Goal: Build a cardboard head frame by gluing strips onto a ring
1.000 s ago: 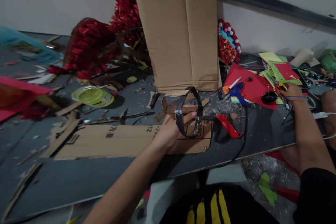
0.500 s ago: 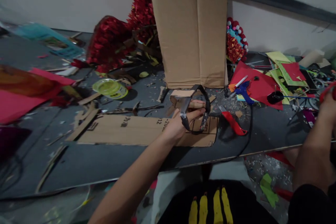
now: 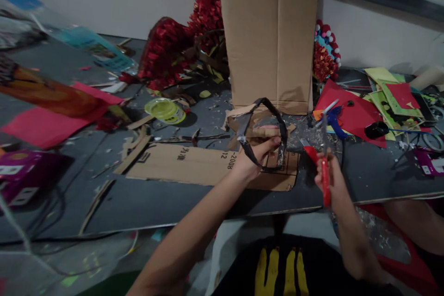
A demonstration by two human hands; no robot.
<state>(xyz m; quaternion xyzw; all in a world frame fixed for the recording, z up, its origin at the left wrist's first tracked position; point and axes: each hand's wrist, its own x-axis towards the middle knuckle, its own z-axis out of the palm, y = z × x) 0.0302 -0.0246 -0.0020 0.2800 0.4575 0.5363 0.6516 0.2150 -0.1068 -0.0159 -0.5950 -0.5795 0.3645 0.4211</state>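
My left hand is closed on a cardboard frame, a dark, many-sided ring with bare brown cardboard at its far left. I hold it just above a flat piece of printed cardboard. In my right hand is a pair of red-handled scissors, blades pointing away from me. Whether the blades are parted is blurred. Partly behind that hand lies a red utility knife with its blade out.
A tall cardboard panel stands behind the frame. Red paper flowers and a tub of yellow-green stuff are to its left. A blue glue gun, red paper and a purple box lie to the right. Scraps litter the dark table.
My right hand has come in from the far right edge, bringing the scissors near the frame. My left hand keeps hold of the frame. The view has shifted leftward.
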